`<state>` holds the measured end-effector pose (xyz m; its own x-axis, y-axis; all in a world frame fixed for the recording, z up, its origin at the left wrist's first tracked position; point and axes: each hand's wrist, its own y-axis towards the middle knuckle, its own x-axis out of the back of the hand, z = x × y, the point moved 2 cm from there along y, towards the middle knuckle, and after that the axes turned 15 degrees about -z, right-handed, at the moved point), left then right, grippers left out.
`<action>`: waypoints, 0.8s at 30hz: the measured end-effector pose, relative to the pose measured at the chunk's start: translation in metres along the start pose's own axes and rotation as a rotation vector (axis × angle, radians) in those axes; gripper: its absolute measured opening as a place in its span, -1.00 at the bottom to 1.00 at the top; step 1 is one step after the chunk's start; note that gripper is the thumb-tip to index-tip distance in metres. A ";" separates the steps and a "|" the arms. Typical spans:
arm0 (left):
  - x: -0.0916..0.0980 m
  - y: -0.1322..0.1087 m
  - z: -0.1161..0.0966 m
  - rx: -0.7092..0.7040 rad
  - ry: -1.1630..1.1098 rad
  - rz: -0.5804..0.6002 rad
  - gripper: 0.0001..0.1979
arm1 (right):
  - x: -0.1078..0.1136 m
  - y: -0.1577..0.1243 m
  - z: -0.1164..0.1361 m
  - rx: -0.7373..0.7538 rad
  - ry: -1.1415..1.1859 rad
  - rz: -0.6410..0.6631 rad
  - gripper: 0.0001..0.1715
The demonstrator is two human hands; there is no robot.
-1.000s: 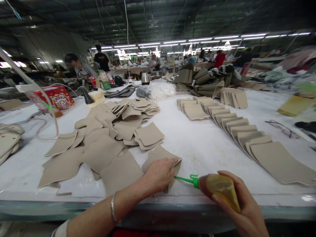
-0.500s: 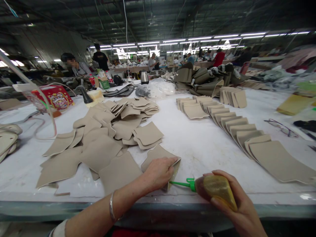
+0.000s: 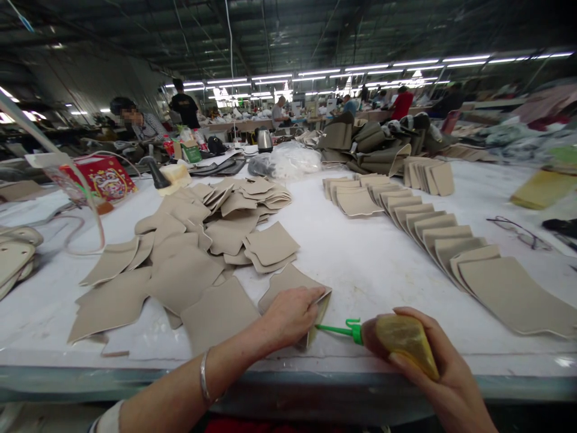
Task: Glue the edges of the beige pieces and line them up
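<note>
My left hand (image 3: 292, 313) rests on a beige leather-like panel (image 3: 285, 278) near the table's front edge. Its fingers are curled over the panel's right corner, and the index finger points along the pale edge. Part of that panel is hidden beneath the hand. My right hand (image 3: 444, 367) is wrapped around a squeeze bottle (image 3: 403, 340) of amber liquid, probably glue, tilted sideways. The bottle's thin green nozzle (image 3: 336, 329) points left, its tip at the panel's raised edge beside my left fingers. Whether the tip touches the edge I cannot tell.
A loose heap of beige panels (image 3: 184, 270) lies to the left. On the right, a row of overlapping panels (image 3: 509, 288) runs toward the back. Eyeglasses (image 3: 518, 231) lie farther right. A plastic bag (image 3: 293, 161) and dark folded pieces (image 3: 360, 141) lie behind.
My right hand and the bottle have shifted slightly right, and the nozzle tip has moved a little up and right along the panel edge. My left hand stays on the panel.
</note>
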<state>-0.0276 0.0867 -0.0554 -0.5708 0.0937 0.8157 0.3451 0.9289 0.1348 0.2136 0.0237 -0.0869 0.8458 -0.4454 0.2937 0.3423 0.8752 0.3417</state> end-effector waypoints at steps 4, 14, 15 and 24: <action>0.000 0.000 0.000 0.001 0.011 -0.003 -0.52 | 0.002 0.015 -0.005 0.067 -0.051 -0.050 -0.44; 0.002 0.000 -0.002 0.020 0.015 0.013 -0.51 | 0.000 0.004 -0.005 0.048 -0.092 -0.069 -0.45; 0.002 0.000 -0.002 0.027 0.007 0.010 -0.51 | 0.000 -0.003 -0.004 0.022 -0.081 -0.033 -0.45; 0.002 -0.002 -0.001 0.058 -0.026 -0.016 -0.48 | -0.004 -0.023 0.008 -0.139 0.029 -0.037 -0.42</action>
<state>-0.0282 0.0848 -0.0535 -0.5954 0.0869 0.7987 0.2925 0.9493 0.1148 0.1987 0.0036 -0.0885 0.8422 -0.4743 0.2566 0.4255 0.8768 0.2240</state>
